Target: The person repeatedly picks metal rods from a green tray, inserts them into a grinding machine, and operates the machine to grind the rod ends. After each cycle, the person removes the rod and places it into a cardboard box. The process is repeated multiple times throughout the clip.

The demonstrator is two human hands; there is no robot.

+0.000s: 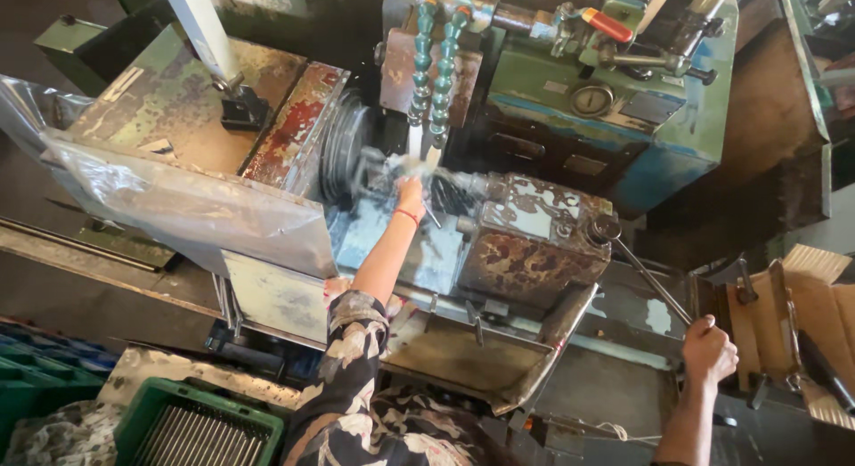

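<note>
Nearest lay 1 green crate (207,423) of metal rods. The right hand (709,348) was clamped around 1 long lever (648,276). Farther in, the left hand (411,197) reached the lathe chuck (349,154) beneath 2 teal coolant hoses (436,61); whether its fingers were closed was unclear.

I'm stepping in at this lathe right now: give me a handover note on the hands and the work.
Left hand: reached in at the chuck, under the coolant nozzles; fingers blurred, grip unclear.
Right hand: closed on the long lever of the rusty turret block.
Green crate of thin rods sits lower left.
Done and left: cannot be judged from this view.
</note>
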